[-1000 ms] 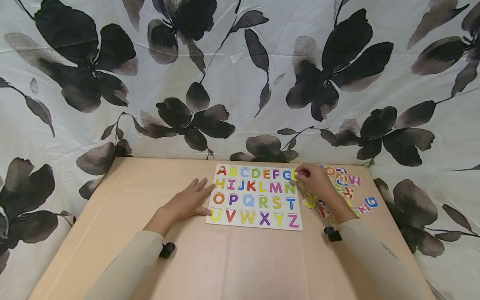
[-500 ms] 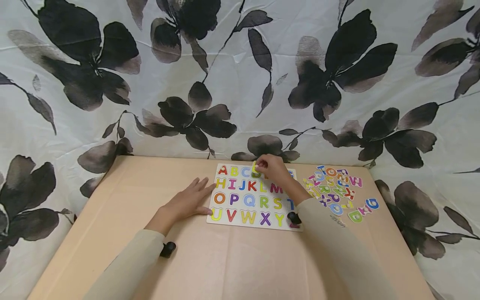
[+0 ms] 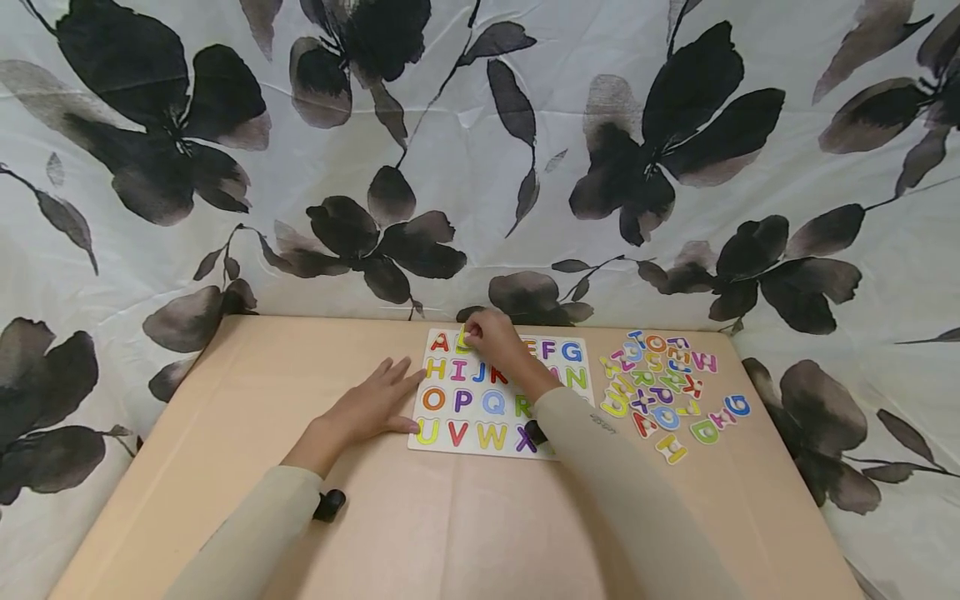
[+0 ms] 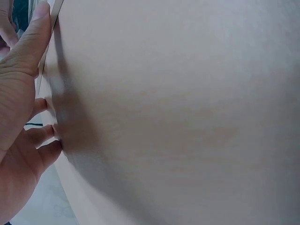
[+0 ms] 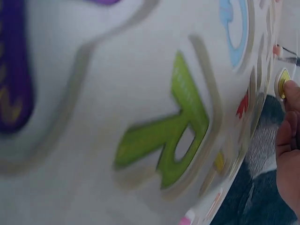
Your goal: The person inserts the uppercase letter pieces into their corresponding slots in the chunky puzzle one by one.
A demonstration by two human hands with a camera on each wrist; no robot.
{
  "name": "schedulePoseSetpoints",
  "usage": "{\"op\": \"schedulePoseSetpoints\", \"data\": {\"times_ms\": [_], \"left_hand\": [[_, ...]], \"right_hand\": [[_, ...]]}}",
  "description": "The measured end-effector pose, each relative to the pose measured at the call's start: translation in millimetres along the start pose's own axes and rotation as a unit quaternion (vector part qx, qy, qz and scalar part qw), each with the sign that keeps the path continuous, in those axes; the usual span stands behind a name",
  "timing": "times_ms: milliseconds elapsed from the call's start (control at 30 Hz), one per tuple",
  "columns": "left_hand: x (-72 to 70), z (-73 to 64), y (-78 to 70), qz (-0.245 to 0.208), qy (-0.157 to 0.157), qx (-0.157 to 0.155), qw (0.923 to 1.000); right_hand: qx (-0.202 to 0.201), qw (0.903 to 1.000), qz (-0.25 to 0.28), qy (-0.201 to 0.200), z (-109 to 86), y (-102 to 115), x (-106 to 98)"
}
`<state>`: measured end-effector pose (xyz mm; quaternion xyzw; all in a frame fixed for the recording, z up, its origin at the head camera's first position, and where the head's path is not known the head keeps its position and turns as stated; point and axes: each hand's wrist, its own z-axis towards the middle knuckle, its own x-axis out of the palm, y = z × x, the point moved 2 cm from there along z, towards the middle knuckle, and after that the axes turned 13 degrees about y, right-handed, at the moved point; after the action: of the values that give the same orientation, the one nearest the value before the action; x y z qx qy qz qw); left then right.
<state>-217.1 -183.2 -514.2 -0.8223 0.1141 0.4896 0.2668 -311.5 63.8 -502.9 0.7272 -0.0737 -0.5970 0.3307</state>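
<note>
A white alphabet puzzle board (image 3: 475,417) lies near the table's far edge, with rows of coloured letters. My right hand (image 3: 498,343) is over its top row, just right of the red A, and pinches a yellow letter piece (image 5: 282,84) between thumb and fingers. Which letter it is, I cannot tell. The hand and sleeve cover part of the board. My left hand (image 3: 367,404) rests at the board's left edge, fingers spread and fairly straight; in the left wrist view its thumb and fingertips touch the edge.
Loose letter pieces (image 3: 663,392) lie in a heap right of the board, some overlapping. A yellow H piece (image 3: 671,449) and a green D piece (image 3: 705,432) lie at its near side. Behind the beige table (image 3: 420,525) hangs a floral cloth (image 3: 465,142).
My right hand has moved left with the yellow letter piece, from beside the G across the top row to near the A. The left hand stays at the board's edge.
</note>
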Motion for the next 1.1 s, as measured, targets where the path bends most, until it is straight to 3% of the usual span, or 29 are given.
{"op": "schedulePoseSetpoints", "data": {"times_ms": [300,733,1100], "left_hand": [[0.5,0.7,0.8,0.006,-0.001,0.002,1.0],[1.8,2.5,-0.5,0.007,0.002,-0.004,1.0],[-1.3,2.1,-2.0,0.008,0.006,-0.006,0.9999]], "right_hand": [[0.002,0.9978,-0.059,0.03,4.5,6,9],[0.017,0.9977,-0.03,0.058,7.7,-1,15],[0.006,0.9997,0.007,0.024,-14.9,0,-7]]}}
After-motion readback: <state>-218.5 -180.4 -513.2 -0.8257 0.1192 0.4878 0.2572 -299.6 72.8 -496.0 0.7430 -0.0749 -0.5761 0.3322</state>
